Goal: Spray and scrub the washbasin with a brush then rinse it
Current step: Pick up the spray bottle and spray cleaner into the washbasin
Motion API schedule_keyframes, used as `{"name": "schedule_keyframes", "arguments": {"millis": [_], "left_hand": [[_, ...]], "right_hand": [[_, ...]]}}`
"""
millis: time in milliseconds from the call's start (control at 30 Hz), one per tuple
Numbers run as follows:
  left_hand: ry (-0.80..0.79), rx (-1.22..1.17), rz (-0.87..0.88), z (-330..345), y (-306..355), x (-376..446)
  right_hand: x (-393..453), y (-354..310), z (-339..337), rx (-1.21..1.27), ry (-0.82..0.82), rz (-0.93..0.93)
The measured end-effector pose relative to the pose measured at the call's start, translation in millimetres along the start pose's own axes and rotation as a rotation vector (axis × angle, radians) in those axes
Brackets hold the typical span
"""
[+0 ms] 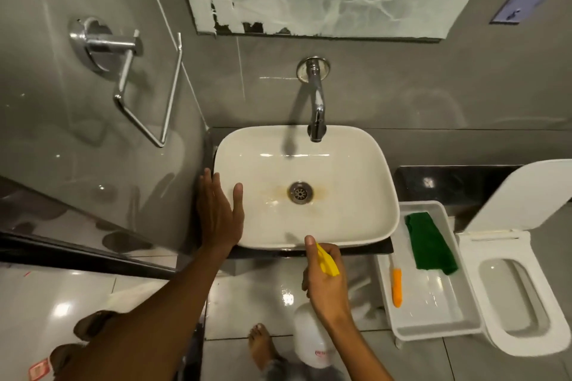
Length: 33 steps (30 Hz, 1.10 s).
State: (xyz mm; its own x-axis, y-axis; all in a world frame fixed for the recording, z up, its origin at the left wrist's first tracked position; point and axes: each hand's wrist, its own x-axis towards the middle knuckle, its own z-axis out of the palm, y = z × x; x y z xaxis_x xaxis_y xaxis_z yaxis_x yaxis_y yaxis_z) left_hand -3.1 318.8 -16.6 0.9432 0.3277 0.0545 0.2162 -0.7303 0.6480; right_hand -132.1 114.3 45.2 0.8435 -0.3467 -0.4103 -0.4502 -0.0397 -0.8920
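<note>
The white washbasin [349,210] sits on a dark counter, with brownish stains around its metal drain [300,192]. A chrome tap [316,102] juts from the wall over its back edge; no water runs. My left hand [219,213] lies flat and open on the basin's left rim. My right hand [325,281] grips the yellow trigger head of a white spray bottle [311,340], held just in front of the basin's near rim, nozzle pointing toward the bowl. An orange-handled brush [396,286] lies in a white tray [433,328] to the right.
A green cloth [428,244] lies in the same tray. A white toilet [510,288] with raised lid stands at the far right. A chrome towel holder [123,71] is on the left wall. My bare foot [261,346] stands on glossy floor tiles.
</note>
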Motion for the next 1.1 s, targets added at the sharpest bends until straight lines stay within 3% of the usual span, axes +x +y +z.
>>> {"name": "schedule_keyframes", "arguments": {"millis": [267, 400, 1100], "left_hand": [[-0.014, -0.063, -0.021, 1.3, -4.0, 0.7], [-0.023, -0.071, -0.014, 1.6, -5.1, 1.5], [-0.054, 0.002, 0.069, 0.7, -5.2, 0.5]], "right_hand": [[-0.2, 3.0, 0.9, 0.005, 0.011, 0.013], [0.5, -4.0, 0.0, -0.011, -0.074, 0.042], [17.5, 9.4, -65.4, -0.014, 0.295, 0.000]]}}
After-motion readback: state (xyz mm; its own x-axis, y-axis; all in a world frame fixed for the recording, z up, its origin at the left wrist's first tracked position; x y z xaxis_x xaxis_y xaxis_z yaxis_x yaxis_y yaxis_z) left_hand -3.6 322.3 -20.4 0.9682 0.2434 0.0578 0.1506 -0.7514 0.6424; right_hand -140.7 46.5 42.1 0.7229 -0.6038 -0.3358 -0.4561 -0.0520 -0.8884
